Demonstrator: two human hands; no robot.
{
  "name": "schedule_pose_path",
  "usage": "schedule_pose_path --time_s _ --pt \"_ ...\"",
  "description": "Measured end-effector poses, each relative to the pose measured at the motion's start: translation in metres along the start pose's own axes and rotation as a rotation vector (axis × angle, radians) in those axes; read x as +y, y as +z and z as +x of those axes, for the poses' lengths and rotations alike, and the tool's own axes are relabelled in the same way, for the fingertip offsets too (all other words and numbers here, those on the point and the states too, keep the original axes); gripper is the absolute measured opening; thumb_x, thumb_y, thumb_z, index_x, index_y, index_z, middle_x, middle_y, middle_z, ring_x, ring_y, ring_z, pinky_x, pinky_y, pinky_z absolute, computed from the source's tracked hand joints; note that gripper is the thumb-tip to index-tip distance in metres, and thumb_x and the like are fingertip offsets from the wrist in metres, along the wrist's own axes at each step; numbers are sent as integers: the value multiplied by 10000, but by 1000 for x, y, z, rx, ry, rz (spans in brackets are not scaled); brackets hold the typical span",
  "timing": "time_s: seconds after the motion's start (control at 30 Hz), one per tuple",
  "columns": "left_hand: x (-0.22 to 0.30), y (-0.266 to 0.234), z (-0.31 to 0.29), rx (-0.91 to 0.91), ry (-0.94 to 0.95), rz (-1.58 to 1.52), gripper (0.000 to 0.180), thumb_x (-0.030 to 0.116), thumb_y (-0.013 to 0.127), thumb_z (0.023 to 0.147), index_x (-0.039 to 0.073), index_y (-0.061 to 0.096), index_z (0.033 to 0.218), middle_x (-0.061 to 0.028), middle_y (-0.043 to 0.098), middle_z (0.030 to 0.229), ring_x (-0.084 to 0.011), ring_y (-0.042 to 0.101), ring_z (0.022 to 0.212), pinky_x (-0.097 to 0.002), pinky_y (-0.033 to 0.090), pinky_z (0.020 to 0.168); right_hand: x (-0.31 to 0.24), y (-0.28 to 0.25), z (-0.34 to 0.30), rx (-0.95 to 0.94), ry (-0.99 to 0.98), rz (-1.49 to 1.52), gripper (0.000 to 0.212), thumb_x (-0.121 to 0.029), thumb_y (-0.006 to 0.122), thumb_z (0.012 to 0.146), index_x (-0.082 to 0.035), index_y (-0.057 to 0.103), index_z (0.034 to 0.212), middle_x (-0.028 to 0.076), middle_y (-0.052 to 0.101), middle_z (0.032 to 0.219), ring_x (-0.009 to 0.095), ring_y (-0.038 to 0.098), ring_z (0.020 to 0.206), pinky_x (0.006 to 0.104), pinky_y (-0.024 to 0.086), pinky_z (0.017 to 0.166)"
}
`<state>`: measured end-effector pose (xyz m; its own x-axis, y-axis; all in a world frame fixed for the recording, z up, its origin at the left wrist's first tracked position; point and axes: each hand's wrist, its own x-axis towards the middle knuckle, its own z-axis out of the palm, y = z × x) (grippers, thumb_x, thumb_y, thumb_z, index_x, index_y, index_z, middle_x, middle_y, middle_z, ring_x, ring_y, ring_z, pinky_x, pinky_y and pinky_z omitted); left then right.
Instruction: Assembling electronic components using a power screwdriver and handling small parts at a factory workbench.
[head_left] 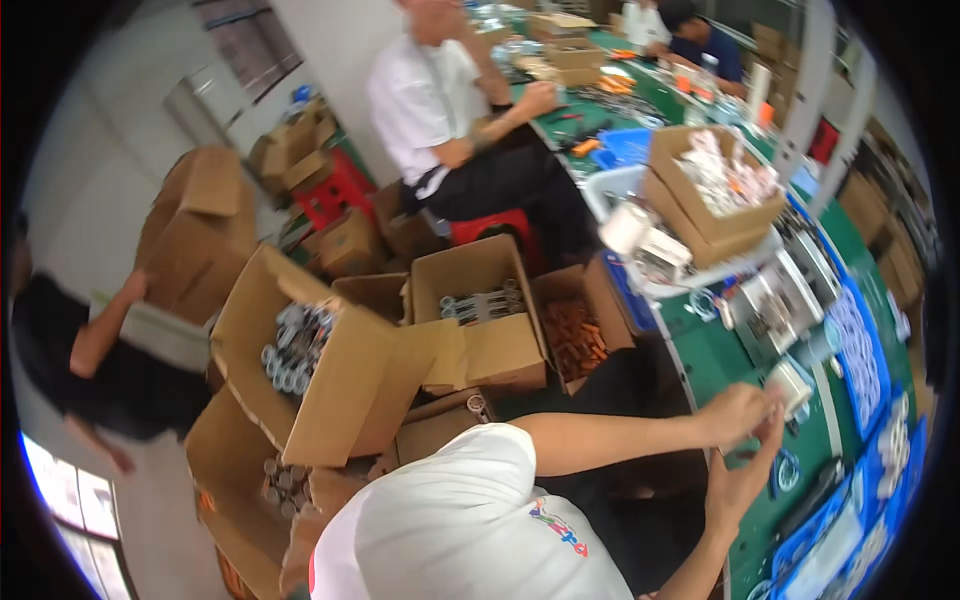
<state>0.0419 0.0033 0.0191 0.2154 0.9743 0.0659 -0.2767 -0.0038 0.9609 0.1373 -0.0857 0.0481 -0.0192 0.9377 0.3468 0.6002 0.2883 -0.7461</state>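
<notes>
Over the green table's near edge my two hands meet. My left hand (733, 414) is closed, fingertips pressed together at the right hand's fingers. My right hand (738, 485) comes from below, its fingers bent up toward the left one. Whatever lies between them is small and mostly hidden. Right beyond the fingertips is a white box-shaped part (791, 386); whether they touch it cannot be made out. A light blue coil of cord (787, 470) lies on the table beside my right hand, and a black elongated tool (812, 498) lies farther right.
Blue trays (858, 350) of white parts line the table's right side. A metal fixture (772, 308) and a white bin (612, 190) stand farther along. Open cartons (385, 375) of metal and orange parts crowd my left. One person (425, 110) sits ahead; another (90, 350) handles a carton.
</notes>
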Motion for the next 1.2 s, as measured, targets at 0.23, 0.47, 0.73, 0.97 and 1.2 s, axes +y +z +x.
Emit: schedule_pose_path --time_s 0.23,0.47,0.73,0.97,1.2 --pt "-15 -13 6 -106 -66 -120 732 569 437 1131 -16 689 770 -63 684 746 -147 578 616 -298 484 579 6 9 -2 28 -45 -60 915 95 803 737 -55 445 1566 143 577 1426 297 581 1188 368 457 975" --pt "-7 -13 -3 -40 0 10 790 622 385 1126 -7 686 752 -70 668 696 -155 567 568 -300 478 554 20 13 -1 32 -143 -51 808 76 816 739 -56 500 1470 133 585 1335 291 564 1132 369 445 993" --pt "-9 -1 3 -173 -35 -40 781 619 405 1110 0 698 737 -83 677 686 -183 585 579 -326 506 598 23 2 -4 61 -59 -69 712 85 793 743 -43 522 1388 132 583 1262 287 550 1047 376 452 963" --pt "-8 16 6 -50 86 9 760 579 432 1113 -25 692 731 -90 670 671 -181 586 586 -334 513 608 52 0 6 101 -143 -25 732 -308 846 862 -38 529 1464 184 671 1251 329 688 1059 270 563 940" --pt "-15 20 9 -6 104 86 771 577 457 1111 -21 654 666 -76 635 619 -177 544 543 -333 499 575 25 -5 1 92 -36 -61 672 55 770 783 -49 527 1401 118 579 1219 262 523 1037 340 426 957"
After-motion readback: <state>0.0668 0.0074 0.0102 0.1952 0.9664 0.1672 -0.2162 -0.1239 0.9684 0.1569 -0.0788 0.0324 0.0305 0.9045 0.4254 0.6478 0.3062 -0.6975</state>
